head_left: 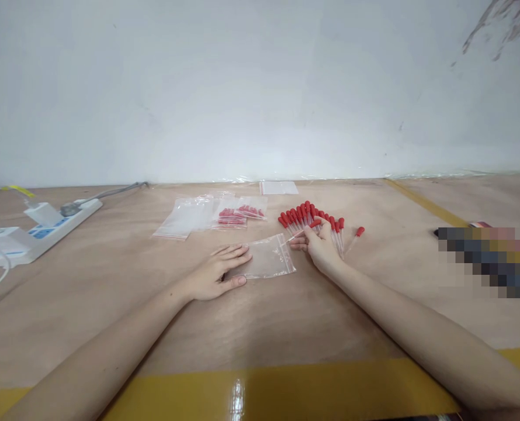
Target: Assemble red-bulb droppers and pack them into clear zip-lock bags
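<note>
My left hand lies flat with fingers stretched out on the left end of a clear zip bag on the table, thumb under its near edge. My right hand pinches a red-capped dropper just right of the bag's mouth, its glass tip pointing toward the bag. Behind that hand a fan of several red-capped droppers lies on the table. One more dropper lies apart to the right.
Several clear bags, some filled with red droppers, lie behind the left hand. A white power strip with plugs and cables sits far left. A small bag lies by the wall. Yellow tape lines the near edge.
</note>
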`<state>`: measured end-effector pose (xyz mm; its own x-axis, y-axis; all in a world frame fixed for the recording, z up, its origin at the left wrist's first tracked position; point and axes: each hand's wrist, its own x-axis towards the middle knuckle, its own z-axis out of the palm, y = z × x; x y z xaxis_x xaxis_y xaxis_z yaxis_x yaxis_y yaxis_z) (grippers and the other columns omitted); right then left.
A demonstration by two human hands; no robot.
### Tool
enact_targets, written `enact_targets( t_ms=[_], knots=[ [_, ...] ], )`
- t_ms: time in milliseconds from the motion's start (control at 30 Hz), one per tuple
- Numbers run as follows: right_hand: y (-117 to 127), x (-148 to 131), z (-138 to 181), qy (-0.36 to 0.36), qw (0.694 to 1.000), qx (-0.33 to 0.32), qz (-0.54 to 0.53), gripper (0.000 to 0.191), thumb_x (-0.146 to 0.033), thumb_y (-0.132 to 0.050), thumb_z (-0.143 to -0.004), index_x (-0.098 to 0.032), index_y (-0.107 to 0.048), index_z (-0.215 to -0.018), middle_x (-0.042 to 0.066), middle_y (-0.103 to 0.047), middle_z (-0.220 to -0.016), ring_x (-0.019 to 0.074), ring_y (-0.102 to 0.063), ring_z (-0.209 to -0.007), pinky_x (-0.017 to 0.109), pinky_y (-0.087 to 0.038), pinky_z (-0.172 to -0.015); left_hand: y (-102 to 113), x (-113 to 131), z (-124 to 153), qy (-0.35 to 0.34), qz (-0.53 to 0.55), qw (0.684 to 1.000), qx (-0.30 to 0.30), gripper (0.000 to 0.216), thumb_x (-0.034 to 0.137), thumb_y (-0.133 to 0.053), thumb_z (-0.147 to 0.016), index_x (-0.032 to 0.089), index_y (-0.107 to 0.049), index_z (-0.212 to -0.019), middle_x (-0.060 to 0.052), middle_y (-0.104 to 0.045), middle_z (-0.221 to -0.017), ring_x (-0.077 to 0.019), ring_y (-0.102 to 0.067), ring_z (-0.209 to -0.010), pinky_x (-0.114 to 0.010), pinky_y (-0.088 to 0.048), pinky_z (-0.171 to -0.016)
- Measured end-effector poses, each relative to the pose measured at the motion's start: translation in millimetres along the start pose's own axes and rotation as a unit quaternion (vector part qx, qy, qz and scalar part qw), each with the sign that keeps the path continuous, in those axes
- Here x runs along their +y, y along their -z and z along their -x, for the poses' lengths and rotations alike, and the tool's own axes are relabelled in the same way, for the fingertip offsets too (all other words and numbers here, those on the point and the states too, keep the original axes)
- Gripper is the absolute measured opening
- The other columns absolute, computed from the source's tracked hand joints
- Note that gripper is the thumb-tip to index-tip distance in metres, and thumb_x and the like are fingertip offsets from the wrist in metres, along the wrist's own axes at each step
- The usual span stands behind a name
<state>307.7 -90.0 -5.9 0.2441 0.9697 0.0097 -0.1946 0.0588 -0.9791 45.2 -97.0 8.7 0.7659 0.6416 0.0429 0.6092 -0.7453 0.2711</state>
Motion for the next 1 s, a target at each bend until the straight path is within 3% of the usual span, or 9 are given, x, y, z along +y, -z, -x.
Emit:
enact_targets(
  t_ms=[233, 433, 700, 833, 933, 1000],
  knots=[
    [-3, -7, 18, -0.119, 0.989, -0.057, -0.07, 0.017, -0.013, -0.049, -0.075, -0.021, -0.037, -0.083, -0.002, -0.056, -0.063, 0.0118, -0.063, -0.059, 0.027, -0.053, -0.062, 0, 0, 0, -0.001, 0.001, 1.0, 0.002, 0.054, 0.051, -0.039, -0.086, 0.028, -0.032, -0.134, -0.003, -0.024, -0.144, -0.0212, -0.02, -0.133, -0.042, -0.016, -0.109],
    [4, -9, 22, -0.102, 0.986, -0.123, -0.048, 0.021, -0.011, -0.069, -0.06, -0.015, -0.053, -0.074, -0.002, -0.059, -0.068, 0.0079, -0.061, -0.062, 0.023, -0.053, -0.067, 0, 2, 0, -0.002, -0.009, 1.0, -0.007, 0.056, 0.051, -0.037, -0.086, 0.027, -0.029, -0.135, -0.003, -0.022, -0.144, -0.0203, -0.018, -0.133, -0.042, -0.015, -0.109],
    [18, -9, 10, -0.19, 0.953, -0.237, -0.007, 0.023, -0.014, -0.075, -0.054, -0.013, -0.06, -0.071, 0.002, -0.064, -0.065, 0.012, -0.064, -0.063, 0.025, -0.055, -0.067, 1, 1, 0, -0.008, -0.015, 1.0, -0.016, 0.063, 0.055, -0.041, -0.083, 0.027, -0.025, -0.137, -0.004, -0.018, -0.145, -0.0217, -0.017, -0.134, -0.042, -0.014, -0.109],
    [16, -12, 9, -0.186, 0.954, -0.23, 0.041, 0.023, -0.014, -0.075, -0.055, -0.012, -0.062, -0.073, 0.0, -0.063, -0.06, 0.009, -0.061, -0.053, 0.02, -0.055, -0.054, 0, -1, 1, -0.019, -0.014, 1.0, -0.01, 0.068, 0.056, -0.042, -0.082, 0.028, -0.017, -0.139, -0.004, -0.018, -0.146, -0.0227, -0.018, -0.133, -0.042, -0.015, -0.108],
    [5, -12, 14, -0.145, 0.966, -0.185, 0.107, 0.031, -0.015, -0.075, -0.056, -0.013, -0.059, -0.082, -0.003, -0.058, -0.054, 0.0061, -0.052, -0.038, 0.016, -0.045, -0.035, 0, -2, 1, -0.019, -0.014, 1.0, -0.013, 0.07, 0.056, -0.041, -0.083, 0.028, -0.011, -0.14, -0.003, -0.017, -0.146, -0.0238, -0.017, -0.134, -0.042, -0.015, -0.108],
    [-2, -10, 17, -0.107, 0.975, -0.148, 0.129, 0.033, -0.016, -0.075, -0.055, -0.015, -0.056, -0.082, -0.004, -0.058, -0.058, 0.0058, -0.051, -0.036, 0.016, -0.042, -0.031, 0, -2, 1, -0.012, -0.015, 1.0, -0.017, 0.073, 0.057, -0.041, -0.082, 0.027, -0.007, -0.141, -0.004, -0.017, -0.146, -0.0247, -0.016, -0.134, -0.042, -0.016, -0.108]
  ],
)
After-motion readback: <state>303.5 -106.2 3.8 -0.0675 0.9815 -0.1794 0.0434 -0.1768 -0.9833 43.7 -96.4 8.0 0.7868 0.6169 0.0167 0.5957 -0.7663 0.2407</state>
